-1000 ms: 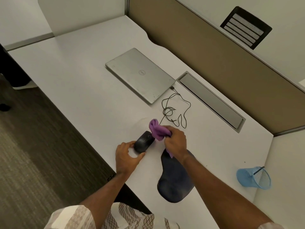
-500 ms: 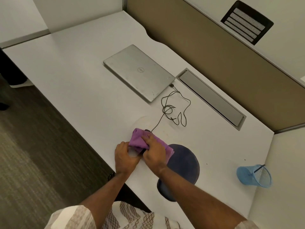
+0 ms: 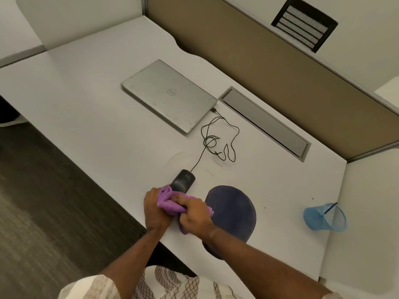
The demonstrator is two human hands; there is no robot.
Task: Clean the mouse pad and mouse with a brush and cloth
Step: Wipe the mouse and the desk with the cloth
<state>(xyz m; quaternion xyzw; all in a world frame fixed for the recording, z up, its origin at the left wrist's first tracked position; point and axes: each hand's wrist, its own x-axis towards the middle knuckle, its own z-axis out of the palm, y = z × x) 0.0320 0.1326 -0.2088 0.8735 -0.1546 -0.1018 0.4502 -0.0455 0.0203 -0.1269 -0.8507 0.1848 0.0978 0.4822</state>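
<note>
At the near edge of a pale office surface (image 3: pixel 90 108), a person's two hands close over a purple cloth (image 3: pixel 168 203) bunched on the tail end of a black wired mouse (image 3: pixel 183 180). The right hand (image 3: pixel 196 216) has its fingers (image 3: pixel 185 200) curled down and clamped on the cloth. The left hand (image 3: pixel 154 212) curls round the bundle from the other side, thumb over the top. Whether the left fingers also grip the mouse underneath is hidden by the fabric.

Only the front half of the mouse shows, poking out just beyond the fingers. Its cable (image 3: pixel 216 139) runs off in loose loops to a closed silver laptop (image 3: pixel 164 98) well beyond the hands. A round Dell badge on the lid is the only lettering that can be read.

Just right of the fingers lies a dark blue mouse pad (image 3: pixel 235 210), its near end covered by the right forearm. Far to the right of the fingers sits a blue mesh cup (image 3: pixel 319 219) with a thin dark stick inside; what the stick is cannot be made out. A patterned shirt (image 3: pixel 151 283) is cut off by the bottom edge.
</note>
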